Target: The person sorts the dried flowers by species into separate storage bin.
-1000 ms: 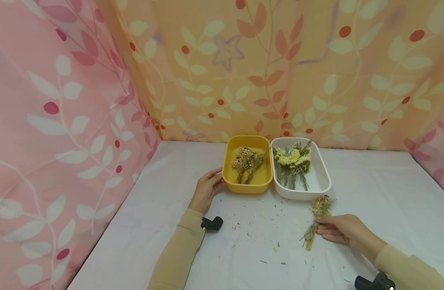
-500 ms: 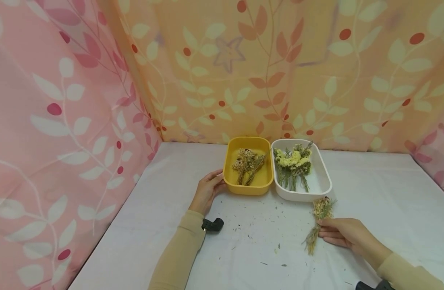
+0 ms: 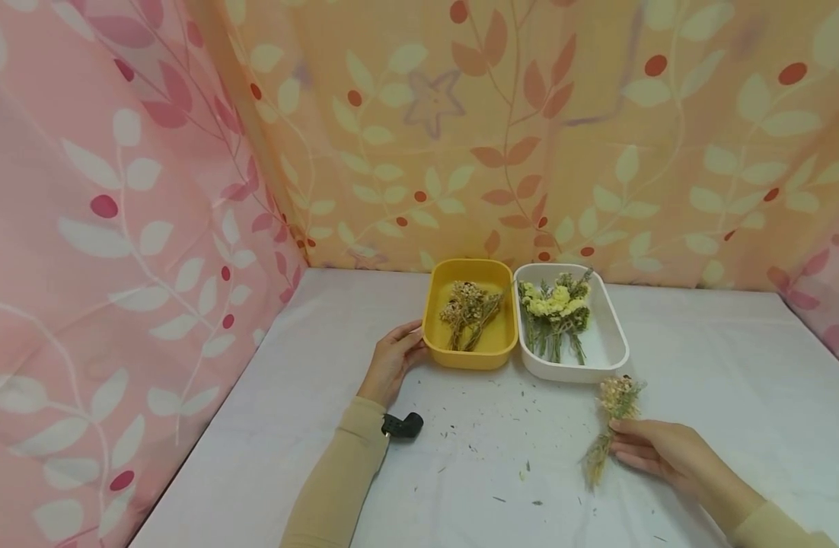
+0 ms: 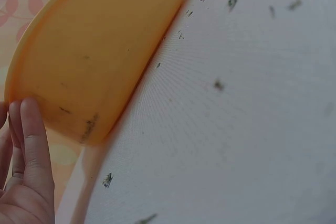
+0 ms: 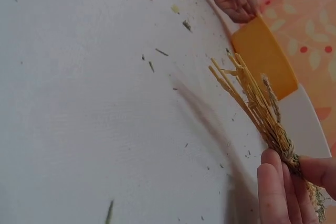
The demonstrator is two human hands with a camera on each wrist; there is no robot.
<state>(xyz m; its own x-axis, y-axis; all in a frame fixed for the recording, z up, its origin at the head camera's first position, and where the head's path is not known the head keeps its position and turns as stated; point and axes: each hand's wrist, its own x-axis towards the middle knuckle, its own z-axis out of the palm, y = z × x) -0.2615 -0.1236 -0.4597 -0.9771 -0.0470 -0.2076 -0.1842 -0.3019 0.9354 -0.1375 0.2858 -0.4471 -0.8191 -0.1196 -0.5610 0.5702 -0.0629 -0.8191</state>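
My right hand pinches a small bunch of dried flowers between thumb and fingers, just in front of the white tray. In the right wrist view the tied straw-coloured stems point up and away from the fingers. The left hand rests with fairly straight fingers against the left front corner of a yellow tray; its fingers touch the outer wall in the left wrist view. Inside the yellow tray lie brownish dried bunches. Yellow-flowered bunches lie in the white one.
The two trays stand side by side near the back of a white-covered table. Bits of leaf and stem are scattered in front of them. Patterned orange cloth hangs behind, and pink cloth hangs on the left.
My right hand has drawn the dried bunch slightly toward me and to the right, away from the white tray's front edge. The left hand stays at the yellow tray.
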